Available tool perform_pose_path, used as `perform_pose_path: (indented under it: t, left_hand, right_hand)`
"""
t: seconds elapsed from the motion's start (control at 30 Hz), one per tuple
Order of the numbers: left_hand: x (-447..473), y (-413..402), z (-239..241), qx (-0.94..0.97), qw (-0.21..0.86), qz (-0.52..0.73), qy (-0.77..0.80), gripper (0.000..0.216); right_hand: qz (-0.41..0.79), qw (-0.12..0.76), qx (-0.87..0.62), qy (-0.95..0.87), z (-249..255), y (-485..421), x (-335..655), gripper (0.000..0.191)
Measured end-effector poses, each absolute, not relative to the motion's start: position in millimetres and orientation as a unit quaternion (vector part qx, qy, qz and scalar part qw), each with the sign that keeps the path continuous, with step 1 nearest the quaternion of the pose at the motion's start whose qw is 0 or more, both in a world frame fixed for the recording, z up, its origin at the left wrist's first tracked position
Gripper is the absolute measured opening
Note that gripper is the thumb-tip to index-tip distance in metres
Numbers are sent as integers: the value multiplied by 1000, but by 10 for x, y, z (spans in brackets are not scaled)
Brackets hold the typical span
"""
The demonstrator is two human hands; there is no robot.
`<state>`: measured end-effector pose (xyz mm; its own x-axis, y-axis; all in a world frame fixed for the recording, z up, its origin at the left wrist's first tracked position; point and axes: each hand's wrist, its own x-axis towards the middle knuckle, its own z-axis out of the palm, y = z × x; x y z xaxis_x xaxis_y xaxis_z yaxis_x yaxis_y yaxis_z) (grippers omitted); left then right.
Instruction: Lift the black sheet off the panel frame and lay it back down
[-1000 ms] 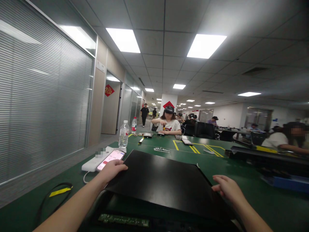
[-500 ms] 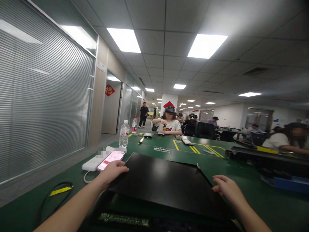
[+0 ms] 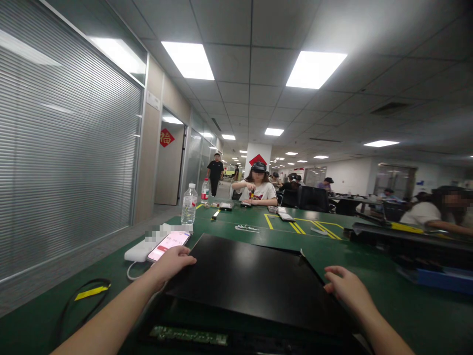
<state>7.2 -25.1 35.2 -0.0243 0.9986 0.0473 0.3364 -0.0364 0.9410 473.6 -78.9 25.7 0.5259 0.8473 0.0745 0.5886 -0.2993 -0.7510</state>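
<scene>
A large dark screen panel (image 3: 244,276) lies in front of me, its smooth face up and faintly reflecting the ceiling lights. My left hand (image 3: 173,266) is closed on its left edge, with the thumb on the top face. At the opposite edge, the curled fingers of my right hand (image 3: 342,286) grip the panel's side; their tips are partly hidden. A narrow green circuit board (image 3: 188,335) shows below the panel's near edge, in a dark area by my body. Just beyond my left hand is a lit phone (image 3: 168,245), resting against a white box-like object (image 3: 138,252).
A water bottle (image 3: 189,204) stands behind the phone. On the green table (image 3: 369,276) lie a black strap (image 3: 64,308) at left, small silvery parts (image 3: 247,228) ahead, and long black pieces (image 3: 391,244) at right. A co-worker (image 3: 258,190) sits opposite.
Both my hands keep their places on the screen panel, and the panel lies as before. In the background, a walking person has come closer. The view has shifted very slightly.
</scene>
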Motion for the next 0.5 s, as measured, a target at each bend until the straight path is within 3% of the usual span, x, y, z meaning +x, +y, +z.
perform_pose_path:
  t: [0.5]
  left_hand:
    - [70, -180, 240, 605, 321, 412, 601, 33]
  right_hand:
    - [117, 317, -811, -478, 344, -880, 4641, 29]
